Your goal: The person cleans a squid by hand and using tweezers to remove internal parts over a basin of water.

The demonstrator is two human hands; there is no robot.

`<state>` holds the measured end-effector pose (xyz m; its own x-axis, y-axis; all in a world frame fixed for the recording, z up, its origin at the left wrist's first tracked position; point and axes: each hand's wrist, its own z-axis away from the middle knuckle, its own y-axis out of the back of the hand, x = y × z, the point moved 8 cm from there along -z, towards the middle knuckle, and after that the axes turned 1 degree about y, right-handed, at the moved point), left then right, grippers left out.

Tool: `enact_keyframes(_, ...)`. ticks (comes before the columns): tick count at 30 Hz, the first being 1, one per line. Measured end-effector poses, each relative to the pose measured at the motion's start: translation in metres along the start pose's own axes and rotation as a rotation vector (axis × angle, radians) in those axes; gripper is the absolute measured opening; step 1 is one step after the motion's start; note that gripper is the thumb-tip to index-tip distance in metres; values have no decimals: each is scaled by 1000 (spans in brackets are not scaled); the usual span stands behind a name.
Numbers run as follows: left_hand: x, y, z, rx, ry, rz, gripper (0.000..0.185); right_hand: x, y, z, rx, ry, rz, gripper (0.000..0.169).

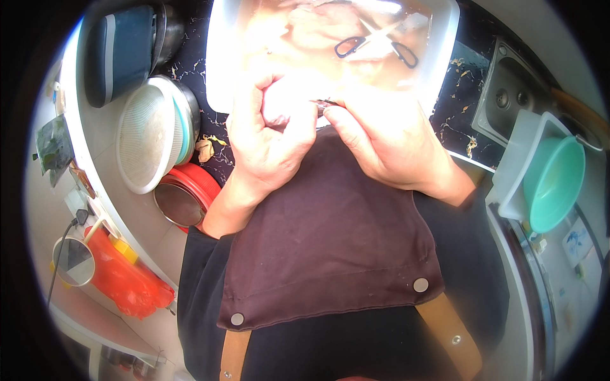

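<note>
My left hand [267,147] grips a pale pink piece of raw meat [277,108], much of it washed out by glare. A small dark metal tool [326,102], perhaps tweezers, is pinched between the thumb and fingers of my right hand [391,140]. Its tip lies against or very near the meat; glare hides the exact contact. Both hands are over the near side of a white plastic tub [441,62]. In the tub's cloudy liquid lie more pale meat [324,21] and a pair of scissors [350,46] with dark handle loops.
White colander [145,135], red basin [202,183] and dark blue container [128,52] stand left on the black marbled counter [217,155]. At right are a steel sink [505,90] and a green basin [555,185]. A brown apron [329,228] covers my front.
</note>
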<state>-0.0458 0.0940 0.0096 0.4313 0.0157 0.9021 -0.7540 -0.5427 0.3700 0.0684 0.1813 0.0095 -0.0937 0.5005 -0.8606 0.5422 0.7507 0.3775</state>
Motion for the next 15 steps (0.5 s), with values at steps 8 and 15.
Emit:
enact_keyframes(8,0,1,-1,-7,-11,-1,33,1,0,-1,22,0,17,21)
enact_keyframes(15,-1,-1,-2,-13,-5,46,34,3,-2,1,-36,-24,54,21)
